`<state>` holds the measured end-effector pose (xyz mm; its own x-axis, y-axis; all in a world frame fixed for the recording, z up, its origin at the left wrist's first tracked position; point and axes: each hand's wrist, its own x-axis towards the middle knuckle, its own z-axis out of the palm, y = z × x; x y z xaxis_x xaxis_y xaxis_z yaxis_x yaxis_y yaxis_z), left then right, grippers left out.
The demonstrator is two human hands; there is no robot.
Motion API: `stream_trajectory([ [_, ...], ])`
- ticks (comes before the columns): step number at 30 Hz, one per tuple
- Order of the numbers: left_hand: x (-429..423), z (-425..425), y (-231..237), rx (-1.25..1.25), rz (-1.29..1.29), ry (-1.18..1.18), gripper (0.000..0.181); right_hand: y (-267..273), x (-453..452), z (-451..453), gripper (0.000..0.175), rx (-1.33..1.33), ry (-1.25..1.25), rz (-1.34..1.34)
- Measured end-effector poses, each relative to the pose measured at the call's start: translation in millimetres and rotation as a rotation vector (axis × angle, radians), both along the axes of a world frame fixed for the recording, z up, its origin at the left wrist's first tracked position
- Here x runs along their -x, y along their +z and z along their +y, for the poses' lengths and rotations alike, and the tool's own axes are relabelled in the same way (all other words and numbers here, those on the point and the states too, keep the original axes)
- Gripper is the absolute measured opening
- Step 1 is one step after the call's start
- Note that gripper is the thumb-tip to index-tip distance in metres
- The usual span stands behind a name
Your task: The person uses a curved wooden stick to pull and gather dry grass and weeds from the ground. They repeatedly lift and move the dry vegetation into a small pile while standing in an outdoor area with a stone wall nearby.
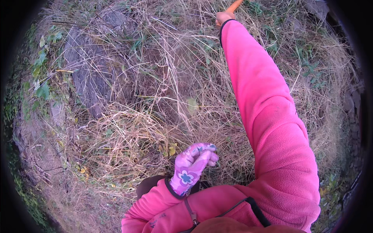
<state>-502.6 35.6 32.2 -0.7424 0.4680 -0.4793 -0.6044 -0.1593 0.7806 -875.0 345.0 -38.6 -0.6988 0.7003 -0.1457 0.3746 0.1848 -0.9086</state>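
Observation:
My right hand (224, 18), at the end of a stretched-out pink fleece sleeve, is shut on an orange handle (234, 5) near the top edge; the rest of that tool lies outside the picture. My left hand (194, 167) wears a pink and purple flowered glove. It is held in front of the body with its fingers curled, and no object shows in it. Dry grass (131, 131) spreads over the ground beneath and ahead of both hands.
A large grey rock (90, 72) lies partly under dry stalks at the left. Green leaves (43, 90) grow beyond it at the far left. Another flat stone (317, 8) shows at the top right. Stones (354, 102) line the right rim.

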Motion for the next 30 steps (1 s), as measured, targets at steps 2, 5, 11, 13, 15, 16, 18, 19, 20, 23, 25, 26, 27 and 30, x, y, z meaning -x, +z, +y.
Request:
stream_trajectory([
  [2,0,0,0,0.001,-0.011,-0.003,0.017,-16,3,-12,0.023,0.377,0.048,0.142],
  [5,-3,0,-1,-0.029,0.039,0.004,0.017,-46,-4,-30,0.031,0.482,-0.102,0.061],
  [11,-15,3,3,-0.032,0.039,-0.036,0.018,-63,-60,13,0.012,0.291,-0.019,-0.122],
  [13,-18,5,4,-0.033,0.049,-0.041,0.017,-77,-98,2,0.011,0.181,0.003,-0.07],
  [15,-26,10,3,-0.102,0.022,-0.032,0.016,-101,-159,-28,0.015,-0.151,-0.041,-0.219],
  [16,-29,11,3,-0.066,0.033,-0.058,0.016,-114,-195,-49,0.021,-0.021,-0.067,-0.323],
  [18,-38,12,1,-0.067,0.063,-0.08,0.016,-139,-292,-93,0.026,0.012,0.058,-0.255],
  [19,-42,14,-1,-0.068,0.067,-0.09,0.016,-147,-339,-115,0.029,-0.033,0.079,-0.371],
  [20,-46,14,-3,-0.067,0.071,-0.099,0.016,-149,-386,-135,0.03,-0.16,0.172,-0.453],
  [23,-60,16,-6,-0.04,-0.009,-0.112,0.016,-133,-484,-177,0.024,1.038,0.136,0.204],
  [25,-66,20,-6,-0.059,0.071,-0.09,0.015,-115,-490,-165,0.024,0.615,0.147,-0.133],
  [26,-66,22,-6,-0.074,0.087,-0.098,0.015,-103,-488,-152,0.027,0.172,0.185,-0.171],
  [27,-64,24,-7,-0.092,0.106,-0.101,0.015,-95,-474,-135,0.029,-0.049,0.153,-0.182],
  [30,-62,29,-8,-0.055,0.085,-0.109,0.015,-79,-409,-72,0.025,0.009,-0.08,-0.055],
])
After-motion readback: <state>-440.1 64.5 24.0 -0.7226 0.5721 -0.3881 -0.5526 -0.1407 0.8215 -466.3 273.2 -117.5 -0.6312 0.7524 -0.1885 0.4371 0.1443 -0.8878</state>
